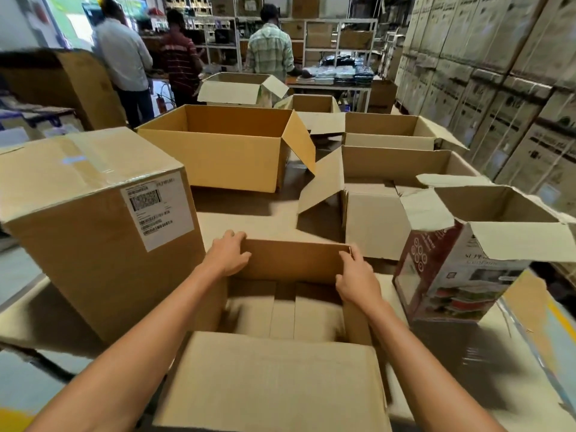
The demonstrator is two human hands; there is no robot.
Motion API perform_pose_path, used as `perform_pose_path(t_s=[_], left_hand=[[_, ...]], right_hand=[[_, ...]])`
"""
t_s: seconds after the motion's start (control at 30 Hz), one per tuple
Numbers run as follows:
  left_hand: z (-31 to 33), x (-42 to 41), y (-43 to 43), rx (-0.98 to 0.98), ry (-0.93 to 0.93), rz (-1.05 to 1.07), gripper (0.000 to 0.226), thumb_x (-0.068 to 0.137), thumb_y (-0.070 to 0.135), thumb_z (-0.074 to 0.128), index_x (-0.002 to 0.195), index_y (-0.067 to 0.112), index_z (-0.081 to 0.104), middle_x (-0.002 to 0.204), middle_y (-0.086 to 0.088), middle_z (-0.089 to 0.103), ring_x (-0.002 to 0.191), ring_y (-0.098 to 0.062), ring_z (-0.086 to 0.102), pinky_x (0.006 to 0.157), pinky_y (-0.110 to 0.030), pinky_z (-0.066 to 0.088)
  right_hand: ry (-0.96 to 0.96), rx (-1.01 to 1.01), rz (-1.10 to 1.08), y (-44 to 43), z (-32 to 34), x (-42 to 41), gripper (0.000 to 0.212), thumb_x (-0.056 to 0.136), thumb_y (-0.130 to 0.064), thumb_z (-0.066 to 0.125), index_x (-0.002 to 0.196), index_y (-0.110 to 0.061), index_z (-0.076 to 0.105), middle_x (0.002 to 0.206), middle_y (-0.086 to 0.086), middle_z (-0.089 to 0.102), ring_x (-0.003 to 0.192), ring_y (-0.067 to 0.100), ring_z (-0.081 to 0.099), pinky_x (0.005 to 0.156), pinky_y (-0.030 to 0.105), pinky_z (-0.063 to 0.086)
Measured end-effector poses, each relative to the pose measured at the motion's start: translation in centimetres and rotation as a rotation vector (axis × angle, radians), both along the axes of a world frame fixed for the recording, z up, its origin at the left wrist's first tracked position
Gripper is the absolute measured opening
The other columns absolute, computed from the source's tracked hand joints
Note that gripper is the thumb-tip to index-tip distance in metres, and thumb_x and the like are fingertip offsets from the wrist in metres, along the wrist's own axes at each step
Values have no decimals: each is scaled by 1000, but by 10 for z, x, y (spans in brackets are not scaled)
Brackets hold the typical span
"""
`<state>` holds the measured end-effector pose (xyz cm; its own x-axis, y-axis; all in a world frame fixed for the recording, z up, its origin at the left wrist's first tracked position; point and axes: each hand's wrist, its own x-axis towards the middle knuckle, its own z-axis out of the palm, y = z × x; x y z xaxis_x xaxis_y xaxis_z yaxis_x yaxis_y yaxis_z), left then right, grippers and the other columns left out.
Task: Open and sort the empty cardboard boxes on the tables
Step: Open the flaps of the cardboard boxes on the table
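A brown cardboard box [280, 310] stands open right in front of me on the table, empty inside. Its near flap [274, 381] folds toward me. My left hand [229, 252] grips the left end of the far flap [296, 260], which stands upright. My right hand [357, 277] holds that flap's right end and the box's right corner. A taped-shut box with a shipping label [93, 219] stands just to the left. A printed red and white box [461, 263] with open flaps stands to the right.
Several open empty boxes fill the table beyond: a large yellow-brown one [230, 151] and plain ones [389, 194] to its right. Three people [268, 48] stand with their backs to me at far shelves. Stacked cartons [498, 82] wall the right side.
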<state>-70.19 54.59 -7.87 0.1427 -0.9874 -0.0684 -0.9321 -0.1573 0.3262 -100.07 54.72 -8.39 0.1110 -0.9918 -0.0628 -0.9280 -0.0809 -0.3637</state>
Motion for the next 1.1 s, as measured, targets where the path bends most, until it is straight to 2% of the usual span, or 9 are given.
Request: perform_pose_path(t_s=[0.13,0.23,0.33,0.43,0.53,0.7,0.83,1.0,1.1], left_hand=[[-3,-1,-6,-1,-3,5,52,95,25,56,145,20,40,143,-12,44,126,-34,49,101,-45,49],[-4,1,-5,-14,34,-2,55,95,25,56,148,20,38,147,-11,41,130,-33,47,105,-45,46],[4,4,-1,-25,144,-30,63,96,28,60,151,16,34,158,-11,30,144,-31,33,116,-45,32],[10,10,13,22,200,-21,75,95,37,60,157,19,21,165,-12,14,151,-30,17,120,-47,22],[11,10,44,53,210,-14,77,97,40,58,158,18,17,165,-14,9,151,-30,16,120,-44,20],[8,5,114,31,285,19,73,99,45,53,157,17,20,164,-9,17,149,-26,23,118,-43,26],[-3,-2,164,29,359,86,70,99,52,47,156,18,24,163,-7,20,150,-23,20,116,-43,26],[0,-14,178,-99,316,108,60,101,48,43,148,11,37,152,-14,39,138,-28,39,109,-39,35],[6,-12,193,-147,285,54,59,102,46,44,148,11,37,152,-14,38,140,-30,37,111,-42,34]], right_hand=[[-88,14,-69,-10,-6,-1,72,89,1,56,154,-17,30,148,7,44,125,29,54,96,40,50],[-64,12,-77,-11,-6,0,70,90,-1,57,152,-19,31,142,7,48,119,29,57,91,41,52],[-70,10,-89,-10,-2,-2,61,90,-13,61,146,-19,39,134,7,54,114,28,59,87,42,54],[-30,-54,-79,-3,4,-3,56,92,-31,62,143,-17,43,135,8,55,120,29,56,96,44,51],[-4,-113,-29,11,6,-1,64,92,-45,62,148,-20,42,147,7,48,134,29,45,108,46,43],[-131,-138,54,71,27,21,66,90,-58,60,146,-25,46,160,8,33,147,26,30,115,45,32],[-206,-71,268,137,37,47,73,86,-66,60,147,-30,44,164,6,23,151,23,20,120,43,24],[197,-151,352,172,4,76,78,87,-74,47,152,-32,34,163,4,26,152,23,17,120,48,17],[225,-190,284,178,1,80,73,90,-70,48,151,-31,34,161,2,30,151,23,19,121,48,16]])
